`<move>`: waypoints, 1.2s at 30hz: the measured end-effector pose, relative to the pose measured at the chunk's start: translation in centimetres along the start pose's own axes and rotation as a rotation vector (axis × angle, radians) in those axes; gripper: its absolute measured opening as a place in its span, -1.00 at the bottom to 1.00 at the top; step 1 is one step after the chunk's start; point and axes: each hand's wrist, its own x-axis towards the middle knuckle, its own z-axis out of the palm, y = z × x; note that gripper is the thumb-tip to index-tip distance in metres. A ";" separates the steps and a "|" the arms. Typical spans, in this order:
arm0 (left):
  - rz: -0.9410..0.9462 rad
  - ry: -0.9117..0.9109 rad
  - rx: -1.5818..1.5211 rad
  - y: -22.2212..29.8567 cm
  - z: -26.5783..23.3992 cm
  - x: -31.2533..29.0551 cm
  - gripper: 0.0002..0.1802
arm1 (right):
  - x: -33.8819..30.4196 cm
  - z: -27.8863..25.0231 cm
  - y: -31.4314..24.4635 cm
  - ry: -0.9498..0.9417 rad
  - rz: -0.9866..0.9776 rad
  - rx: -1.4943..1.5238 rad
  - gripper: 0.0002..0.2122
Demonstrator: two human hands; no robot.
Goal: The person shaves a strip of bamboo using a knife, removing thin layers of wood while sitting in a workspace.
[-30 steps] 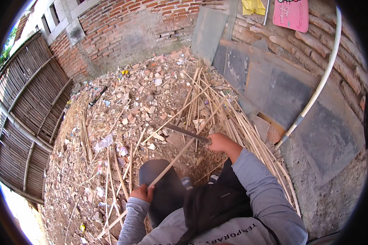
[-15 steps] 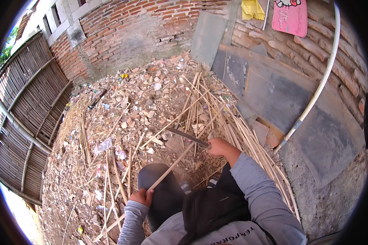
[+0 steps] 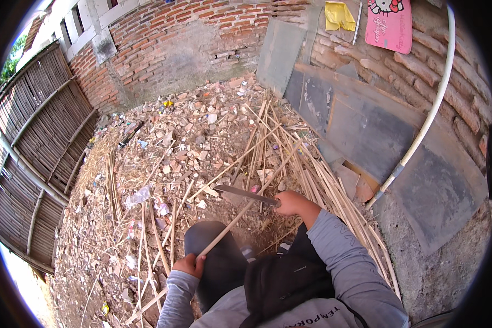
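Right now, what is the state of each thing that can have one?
Long pale bamboo strip, slanting, held
Long dark metal knife, unsheathed, held
Bare left hand, closed around the strip
Bare right hand, closed around the knife
Clear piece of plastic, crumpled
Long white round pole, tilted
Yellow rectangular sheet, creased

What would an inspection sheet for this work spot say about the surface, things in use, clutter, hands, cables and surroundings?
Surface: bare ground, strewn with rubble.
Job's things: a long knife, its blade crossing a pale bamboo strip; whether they touch, I cannot tell.
Clutter: loose bamboo strips in a long heap at the right; a clear plastic scrap at the left.
Hands: left hand has its fingers closed around the strip; right hand grips the knife's handle.
Cables: nothing seen.
Surroundings: brick wall ahead, bamboo fence left, dark boards leaning right.
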 end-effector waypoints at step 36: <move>0.016 -0.004 -0.003 -0.1 -0.2 0.1 -0.48 | -0.5 0.4 0.0 0.038 -0.093 0.004 -0.61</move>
